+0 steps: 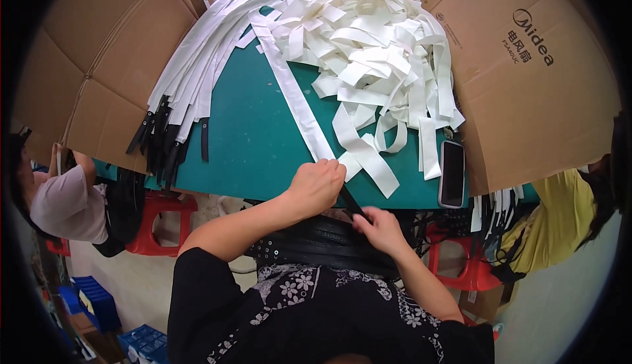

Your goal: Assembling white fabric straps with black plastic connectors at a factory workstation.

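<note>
A long flat white strip [294, 100] runs diagonally across the green table toward me. At its near end, by the table edge, my left hand [319, 185] is closed over it. A black strap [349, 199] comes out from under that hand toward my right hand [380, 227], which closes on the strap's near end with the fingers pinched. Whether the strap lies inside the white strip is hidden by my left hand. Several black straps with metal eyelets [316, 244] lie across my lap, below both hands.
The green table [250, 120] holds a tangled heap of white strips [375, 48] and, on the left, a row of white strips with black ends [191, 67]. A phone [451, 174] lies at right. Cardboard [526, 81] flanks both sides. People sit left [72, 206] and right [559, 212].
</note>
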Demonstrator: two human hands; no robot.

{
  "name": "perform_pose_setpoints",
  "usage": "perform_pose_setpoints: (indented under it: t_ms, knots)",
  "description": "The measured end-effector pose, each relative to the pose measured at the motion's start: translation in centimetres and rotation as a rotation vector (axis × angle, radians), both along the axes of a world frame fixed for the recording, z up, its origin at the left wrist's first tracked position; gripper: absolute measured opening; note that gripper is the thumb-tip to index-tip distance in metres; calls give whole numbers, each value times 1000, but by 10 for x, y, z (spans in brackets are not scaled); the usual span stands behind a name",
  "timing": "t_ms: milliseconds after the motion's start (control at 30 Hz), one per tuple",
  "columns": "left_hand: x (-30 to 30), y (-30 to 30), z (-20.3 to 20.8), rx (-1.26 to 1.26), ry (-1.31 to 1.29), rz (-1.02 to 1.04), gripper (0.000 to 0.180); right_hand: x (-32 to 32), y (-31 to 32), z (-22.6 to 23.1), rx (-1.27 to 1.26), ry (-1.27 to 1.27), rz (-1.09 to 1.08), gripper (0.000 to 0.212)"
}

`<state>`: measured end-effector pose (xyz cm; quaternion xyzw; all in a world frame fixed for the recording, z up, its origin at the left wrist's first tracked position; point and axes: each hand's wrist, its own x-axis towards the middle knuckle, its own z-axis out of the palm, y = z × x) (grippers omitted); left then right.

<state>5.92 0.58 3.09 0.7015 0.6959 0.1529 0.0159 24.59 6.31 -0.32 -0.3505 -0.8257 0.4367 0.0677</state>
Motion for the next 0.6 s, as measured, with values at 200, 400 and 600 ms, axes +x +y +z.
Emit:
perform_pose_setpoints:
  t_ms: [200, 400, 600]
  knots:
    - [17, -4, 8, -8, 8, -91, 9, -33, 6, -3, -579, 182, -107, 27]
    - [-8, 1, 5, 53, 77, 11, 11, 38, -4, -24, -47, 25, 46, 24]
    - [7, -3, 9, 53, 116, -45, 7, 5, -7, 12, -334, 59, -84, 27]
